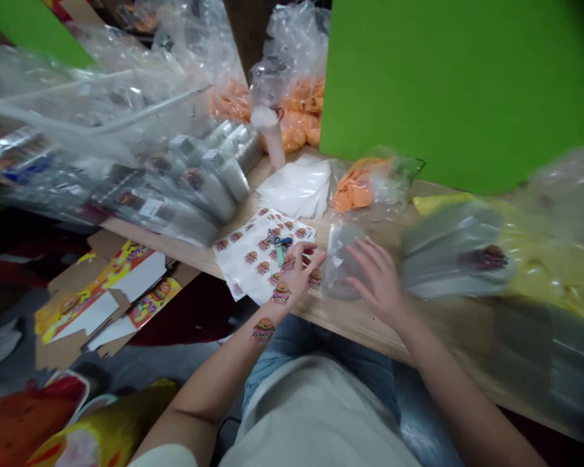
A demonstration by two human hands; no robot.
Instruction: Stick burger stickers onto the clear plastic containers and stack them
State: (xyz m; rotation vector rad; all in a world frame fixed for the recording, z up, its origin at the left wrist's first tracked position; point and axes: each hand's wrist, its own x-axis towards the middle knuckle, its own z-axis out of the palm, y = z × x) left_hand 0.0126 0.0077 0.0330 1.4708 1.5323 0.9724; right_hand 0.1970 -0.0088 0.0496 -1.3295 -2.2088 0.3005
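Note:
My left hand (302, 267) hovers by the right edge of a white sheet (238, 263) of burger stickers. Its fingers are loosely bent and apart, with nothing visible between them. Burger stickers (263, 329) lie on my left wrist and forearm. A pair of small scissors or snips (279, 243), with blue and green parts, rests on the sheet. My right hand (377, 279) is open, fingers spread at the right side of a stack of clear plastic bags (339, 259). Whether its fingertips press on the stack is unclear. Further right lie more clear bags (448, 253), one bearing a burger sticker.
White sheets (296, 188) and a bag of orange discs (357, 191) lie behind my hands. Filled clear packs (194, 188) and a translucent bin (97, 123) crowd the left. A green panel (457, 84) stands behind. Yellow plastic (549, 259) covers the right; flattened printed cardboard (107, 298) lies lower left.

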